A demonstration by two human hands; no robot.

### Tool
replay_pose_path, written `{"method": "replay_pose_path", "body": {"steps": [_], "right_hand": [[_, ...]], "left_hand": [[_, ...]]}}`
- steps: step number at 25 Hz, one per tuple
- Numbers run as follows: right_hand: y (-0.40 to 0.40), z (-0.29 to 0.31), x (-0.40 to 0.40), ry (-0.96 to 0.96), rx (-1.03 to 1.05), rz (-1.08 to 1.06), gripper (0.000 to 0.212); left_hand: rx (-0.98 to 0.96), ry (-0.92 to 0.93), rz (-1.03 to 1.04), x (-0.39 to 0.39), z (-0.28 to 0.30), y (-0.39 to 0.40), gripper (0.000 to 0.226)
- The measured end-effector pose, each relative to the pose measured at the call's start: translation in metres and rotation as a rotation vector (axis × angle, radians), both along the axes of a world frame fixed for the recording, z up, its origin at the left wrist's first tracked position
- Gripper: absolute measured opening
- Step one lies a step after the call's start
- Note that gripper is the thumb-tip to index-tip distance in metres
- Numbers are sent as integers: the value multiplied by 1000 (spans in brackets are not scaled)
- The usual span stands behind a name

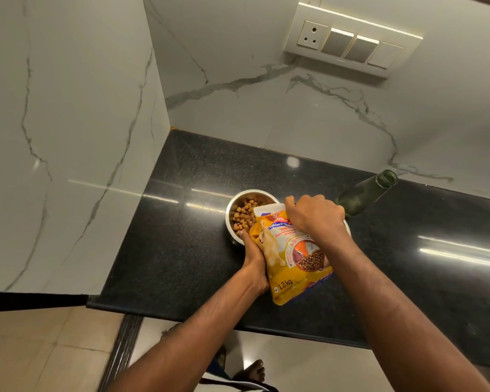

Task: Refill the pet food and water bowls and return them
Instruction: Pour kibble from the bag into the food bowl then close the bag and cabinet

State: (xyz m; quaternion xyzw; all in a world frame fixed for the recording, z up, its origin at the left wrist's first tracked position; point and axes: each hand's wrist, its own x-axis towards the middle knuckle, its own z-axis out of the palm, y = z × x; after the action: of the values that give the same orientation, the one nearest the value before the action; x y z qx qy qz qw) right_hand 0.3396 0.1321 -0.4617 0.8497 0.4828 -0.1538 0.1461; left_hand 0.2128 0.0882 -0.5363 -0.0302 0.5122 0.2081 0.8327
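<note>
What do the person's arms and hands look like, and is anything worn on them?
Both arms are bare as far as the picture shows, with no sleeves. The left hand and the right hand have no gloves. No watch, ring or bracelet is visible on them.

Two bowls (238,199), one bag (294,258), one bottle (365,195).

Both my bare forearms reach up from the bottom of the frame toward its centre. My left hand (253,261) is curled in a grip; my right hand (314,215) is clenched, knuckles up.
</note>
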Motion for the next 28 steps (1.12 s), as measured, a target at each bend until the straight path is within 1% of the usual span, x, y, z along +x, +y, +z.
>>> {"method": "replay_pose_path", "body": {"steps": [5,13,20,25,28], "right_hand": [[-4,1,-4,8,14,10,59],[-10,7,-9,-10,0,63,54],[-5,2,-11,-27,33,-16,61],[-14,10,-10,-20,20,6,54],[-16,8,-7,-32,48,-40,60]], "left_hand": [[-2,-27,0,-1,2,0,95],[10,-46,11,-4,-1,-3,98],[-7,-44,-22,-6,0,2,95],[-26,-56,-61,-6,2,2,96],[-35,-59,-77,-2,1,-1,97]]}}
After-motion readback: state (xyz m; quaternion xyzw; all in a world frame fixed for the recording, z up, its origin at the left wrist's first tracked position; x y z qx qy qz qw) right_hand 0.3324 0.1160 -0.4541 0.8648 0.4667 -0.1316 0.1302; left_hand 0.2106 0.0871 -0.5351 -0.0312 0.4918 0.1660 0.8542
